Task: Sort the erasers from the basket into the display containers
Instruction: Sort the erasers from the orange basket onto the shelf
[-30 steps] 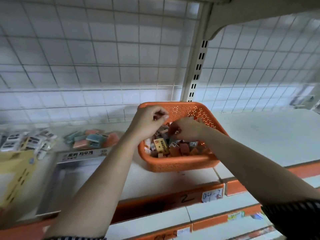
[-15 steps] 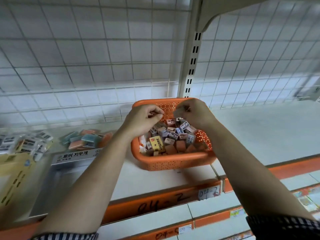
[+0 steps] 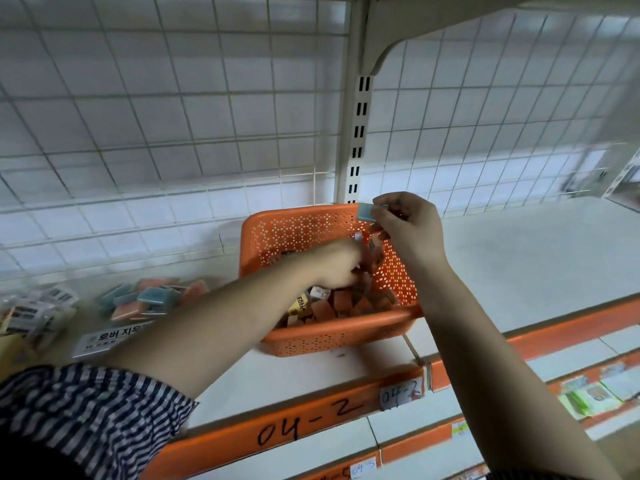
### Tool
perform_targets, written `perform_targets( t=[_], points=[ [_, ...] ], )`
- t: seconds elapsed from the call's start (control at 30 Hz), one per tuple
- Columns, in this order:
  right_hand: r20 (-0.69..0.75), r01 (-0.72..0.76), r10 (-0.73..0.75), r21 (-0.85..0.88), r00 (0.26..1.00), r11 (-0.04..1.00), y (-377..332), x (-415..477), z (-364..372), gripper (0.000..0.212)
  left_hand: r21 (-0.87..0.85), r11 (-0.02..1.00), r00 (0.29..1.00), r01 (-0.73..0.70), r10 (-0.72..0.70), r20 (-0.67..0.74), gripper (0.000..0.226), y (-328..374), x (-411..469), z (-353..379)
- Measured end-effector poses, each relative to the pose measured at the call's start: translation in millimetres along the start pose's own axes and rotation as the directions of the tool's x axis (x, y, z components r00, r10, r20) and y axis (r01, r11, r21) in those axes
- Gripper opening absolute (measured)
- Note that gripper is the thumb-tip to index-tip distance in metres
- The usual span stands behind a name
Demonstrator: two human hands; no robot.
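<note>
Erasers (image 3: pixel 346 304) fill basket (image 3: pixel 346 329) on shelf (image 3: pixel 242 386) marked "04-2"; right hand (image 3: pixel 412 233) pinches blue eraser (image 3: pixel 364 212); left hand (image 3: pixel 337 263): grip unclear.

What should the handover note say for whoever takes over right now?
Right hand: pinches a blue eraser above the far rim of the orange basket.
Left hand: down in the basket among the mixed erasers; blurred, grip unclear.
Done: blue and pink erasers lie in the display container at left; a black-and-white lot lies further left.
Left: many erasers remain in the basket; the blue one probably goes with the blue and pink pile.
</note>
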State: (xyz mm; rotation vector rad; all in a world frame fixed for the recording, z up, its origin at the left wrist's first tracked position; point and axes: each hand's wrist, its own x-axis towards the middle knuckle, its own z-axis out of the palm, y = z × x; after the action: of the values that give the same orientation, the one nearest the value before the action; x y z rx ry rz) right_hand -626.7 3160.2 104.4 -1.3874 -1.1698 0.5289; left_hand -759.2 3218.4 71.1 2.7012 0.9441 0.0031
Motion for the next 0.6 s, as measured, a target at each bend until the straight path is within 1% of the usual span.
perform_targets(
  t=[0.07,0.23,0.33,0.4,0.43,0.47,0.53,0.57,0.6],
  points=[
    [0.015,-0.004,0.004,-0.022,1.000,1.000,1.2,1.0,-0.6,0.011,-0.005,1.000,1.000,-0.014,0.014,0.009,0.009,-4.2,1.6,6.7],
    [0.055,-0.014,0.016,-0.037,0.998,0.999,0.2,-1.6,-1.6,0.012,-0.097,0.995,1.000,-0.024,0.023,-0.013,0.014,1.2,0.6,0.7],
    [0.061,-0.044,0.043,0.017,0.997,0.999,-2.3,-1.7,-2.2,0.010,-0.168,0.986,1.000,-0.006,0.005,-0.007,0.016,4.8,-5.5,-8.1],
    [0.065,-0.068,0.063,0.072,0.996,0.995,-8.3,-1.9,-2.5,0.010,-0.260,0.966,0.997,0.009,-0.029,-0.075,0.016,6.1,-13.5,-14.6],
    [0.075,-0.064,0.057,0.086,0.996,0.994,-12.8,-2.1,-2.2,0.010,-0.354,0.935,0.990,0.010,-0.059,-0.129,0.018,7.1,-20.2,-19.5],
    [0.092,-0.053,0.044,0.096,0.995,0.994,-17.7,-2.5,-1.2,0.011,-0.473,0.881,0.979,-0.001,-0.095,-0.179,0.019,8.4,-28.8,-25.1],
    [0.133,-0.026,0.009,0.128,0.991,0.991,-29.3,-3.8,4.3,0.012,-0.687,0.726,0.954,-0.043,-0.176,-0.245,0.020,7.4,-49.5,-34.7],
    [0.150,-0.017,-0.006,0.153,0.989,0.988,-36.5,-5.0,9.8,0.012,-0.750,0.659,0.939,-0.060,-0.218,-0.267,0.020,4.0,-61.7,-38.5],
    [0.164,-0.012,-0.018,0.182,0.986,0.983,-44.7,-6.9,17.2,0.011,-0.786,0.613,0.917,-0.079,-0.265,-0.299,0.020,-1.9,-74.9,-41.8]
  ],
)
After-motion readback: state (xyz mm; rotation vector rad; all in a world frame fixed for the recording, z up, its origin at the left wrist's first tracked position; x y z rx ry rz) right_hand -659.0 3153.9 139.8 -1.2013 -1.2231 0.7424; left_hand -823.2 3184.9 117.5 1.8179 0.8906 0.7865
